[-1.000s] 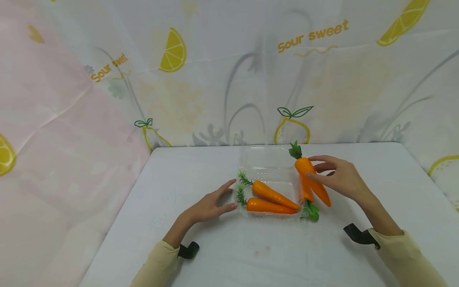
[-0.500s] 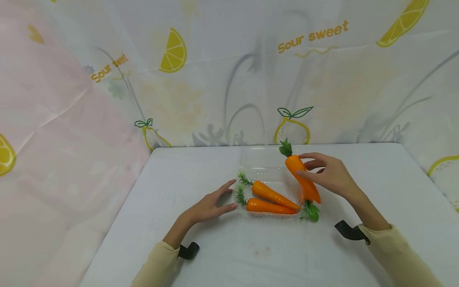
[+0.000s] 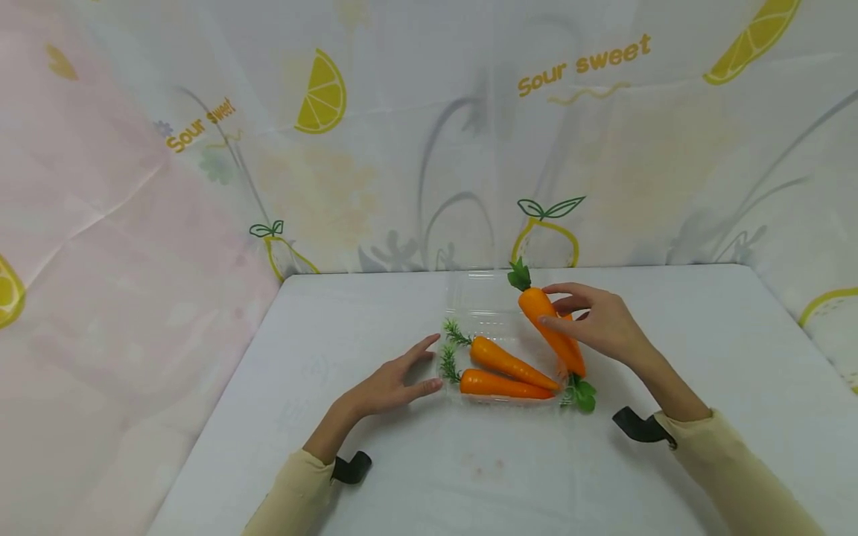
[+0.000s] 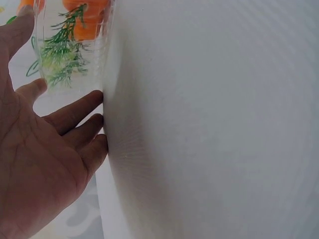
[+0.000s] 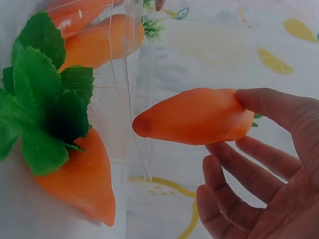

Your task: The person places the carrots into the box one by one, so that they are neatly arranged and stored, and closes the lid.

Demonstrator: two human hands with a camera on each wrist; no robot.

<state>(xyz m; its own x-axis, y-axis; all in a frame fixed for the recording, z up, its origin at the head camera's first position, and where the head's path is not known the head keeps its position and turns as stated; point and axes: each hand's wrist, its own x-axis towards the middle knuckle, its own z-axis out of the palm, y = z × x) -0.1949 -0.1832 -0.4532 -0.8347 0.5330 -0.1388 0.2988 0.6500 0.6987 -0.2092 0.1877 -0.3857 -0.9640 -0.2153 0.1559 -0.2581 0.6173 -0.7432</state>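
Observation:
My left hand (image 3: 389, 383) rests with fingers spread at the left side of a clear plastic box (image 3: 479, 292); its fingertips are at or near the wall. Thumb and fingers of my right hand (image 3: 603, 320) pinch an orange carrot (image 3: 544, 318) near its leafy top, over the box's right side. Seen from the right wrist, the tip of that carrot (image 5: 194, 117) points toward the box. Inside lie two carrots side by side, an upper carrot (image 3: 509, 361) and a lower carrot (image 3: 503, 385), with feathery green tops on the left. Another carrot (image 5: 79, 184) lies along the right wall, leaves toward me.
The box's hinged lid lies open toward the back of the white table (image 3: 322, 320). Behind the table hangs a lemon-print cloth (image 3: 402, 164). Black wrist mounts (image 3: 351, 467) stick out from both sleeves.
My right hand has moved left with the held carrot, from beyond the box's right wall to over its right side. The left hand and the other carrots stay put.

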